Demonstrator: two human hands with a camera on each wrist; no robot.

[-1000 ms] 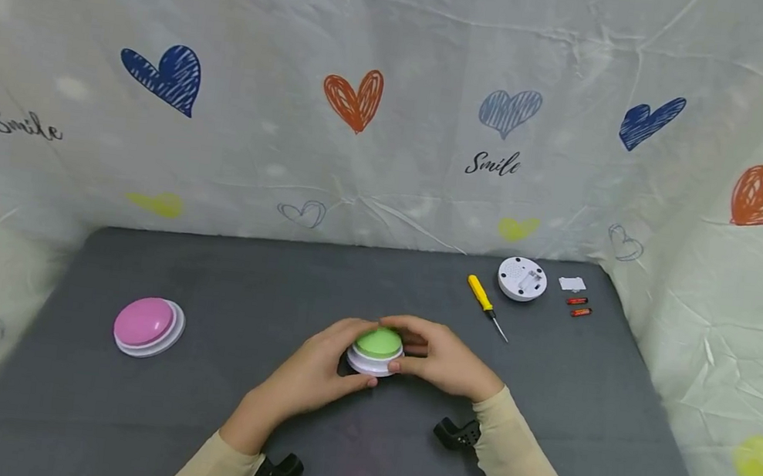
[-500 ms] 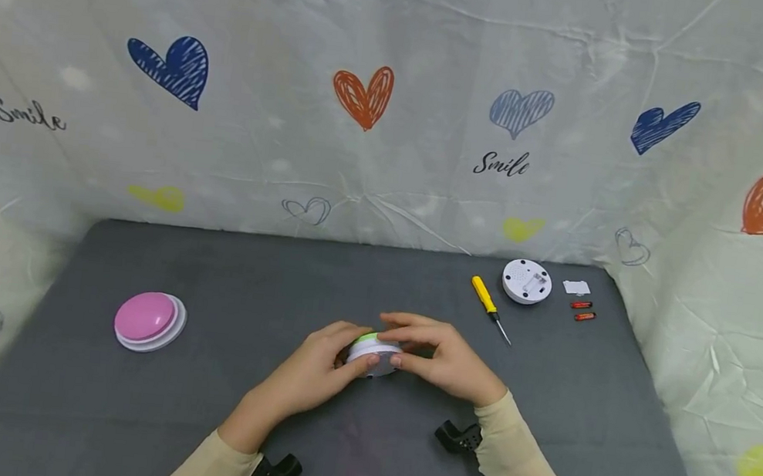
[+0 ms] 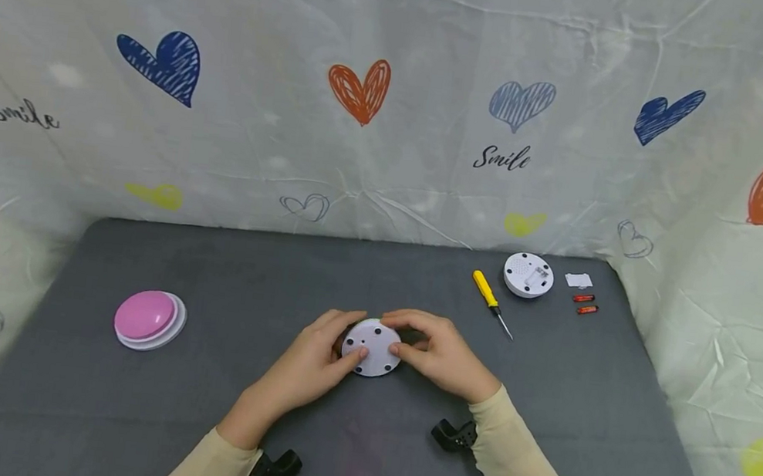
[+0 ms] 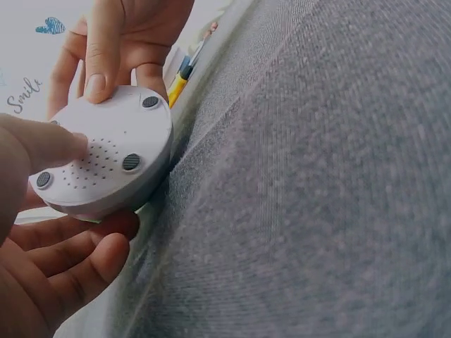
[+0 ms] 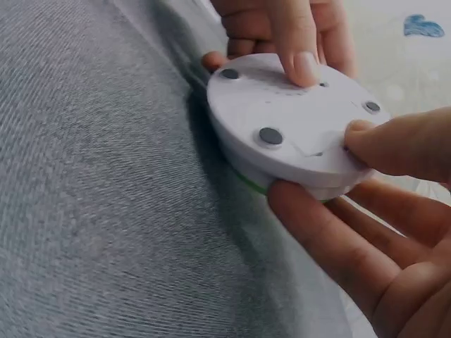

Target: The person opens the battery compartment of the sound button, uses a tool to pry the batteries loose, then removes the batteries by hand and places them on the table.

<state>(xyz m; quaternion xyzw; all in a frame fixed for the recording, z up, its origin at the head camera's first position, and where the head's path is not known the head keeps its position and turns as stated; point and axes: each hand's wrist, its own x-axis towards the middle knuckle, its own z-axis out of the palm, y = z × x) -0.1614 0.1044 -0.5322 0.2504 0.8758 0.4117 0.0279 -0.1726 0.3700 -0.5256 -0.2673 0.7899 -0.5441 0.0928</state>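
Note:
Both hands hold a green buzzer button (image 3: 377,358) tipped so its white underside faces the head camera. My left hand (image 3: 309,358) grips its left side, thumb across the underside, fingers behind. On the opposite side my right hand (image 3: 444,359) pinches the rim the same way. The left wrist view shows small speaker holes and dark round feet on the buzzer's base (image 4: 116,186). A closed battery cover (image 5: 310,144) appears in the right wrist view, partly under the right thumb, with a sliver of green below the rim. Most of the green dome is hidden.
A pink buzzer button (image 3: 144,315) sits at the left of the grey table (image 3: 244,278). At the back right lie a yellow screwdriver (image 3: 485,288), an upturned white buzzer (image 3: 525,282) with its battery bay exposed, a loose white cover (image 3: 579,280) and two red batteries (image 3: 584,298).
The green buzzer button has been turned over between the hands: its green dome faced up before, and now its white base shows. Both hands stay around it at nearly the same place.

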